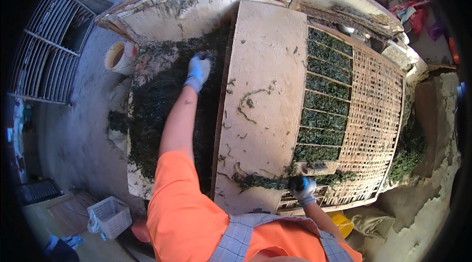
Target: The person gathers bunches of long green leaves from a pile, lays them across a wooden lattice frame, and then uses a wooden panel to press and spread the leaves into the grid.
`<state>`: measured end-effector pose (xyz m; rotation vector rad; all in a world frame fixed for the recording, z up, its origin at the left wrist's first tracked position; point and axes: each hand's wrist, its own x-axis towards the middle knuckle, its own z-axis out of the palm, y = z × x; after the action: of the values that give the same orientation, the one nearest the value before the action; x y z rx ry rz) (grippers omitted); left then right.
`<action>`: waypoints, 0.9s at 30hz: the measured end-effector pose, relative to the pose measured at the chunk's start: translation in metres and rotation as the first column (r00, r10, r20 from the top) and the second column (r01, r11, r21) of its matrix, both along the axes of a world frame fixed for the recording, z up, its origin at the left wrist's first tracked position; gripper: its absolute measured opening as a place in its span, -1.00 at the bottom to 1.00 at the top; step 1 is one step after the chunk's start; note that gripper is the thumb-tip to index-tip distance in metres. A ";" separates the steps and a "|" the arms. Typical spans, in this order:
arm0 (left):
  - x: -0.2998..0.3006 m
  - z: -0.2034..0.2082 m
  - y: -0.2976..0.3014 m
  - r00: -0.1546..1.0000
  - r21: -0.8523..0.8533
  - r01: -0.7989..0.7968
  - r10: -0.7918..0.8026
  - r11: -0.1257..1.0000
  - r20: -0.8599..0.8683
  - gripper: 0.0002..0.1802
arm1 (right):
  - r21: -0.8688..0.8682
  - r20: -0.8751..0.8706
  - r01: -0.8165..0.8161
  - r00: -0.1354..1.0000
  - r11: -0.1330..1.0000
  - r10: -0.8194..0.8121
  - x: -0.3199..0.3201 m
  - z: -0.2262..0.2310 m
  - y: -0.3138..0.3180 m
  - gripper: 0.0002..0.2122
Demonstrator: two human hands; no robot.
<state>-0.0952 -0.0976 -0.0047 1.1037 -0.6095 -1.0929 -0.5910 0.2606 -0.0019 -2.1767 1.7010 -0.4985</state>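
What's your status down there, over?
Left hand at dark-green heap, grip unclear. Right hand at near end of rack, grip unclear. Scraps on board between.

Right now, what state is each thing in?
Dark green leafy heap: loose, spread out.
Brown woven slatted rack: partly covered with greens.
Pale flat rectangular board: littered with scraps.
White round bucket: uncovered.
Pale plastic crate: uncovered.
Blue-white gloved left hand: at the heap, grip unclear.
Blue-white gloved right hand: at the rack's near end, grip unclear.
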 end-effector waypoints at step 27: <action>-0.165 0.345 0.258 0.412 -0.035 0.502 -0.203 0.864 0.888 -0.61 | 0.300 0.560 -0.218 0.828 0.929 0.014 -0.004 0.085 -0.024 -0.78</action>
<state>-0.2601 0.1605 0.3401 1.2415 -1.8704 -0.6592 -0.5954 0.2371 0.0834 -1.6510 1.2167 -0.6525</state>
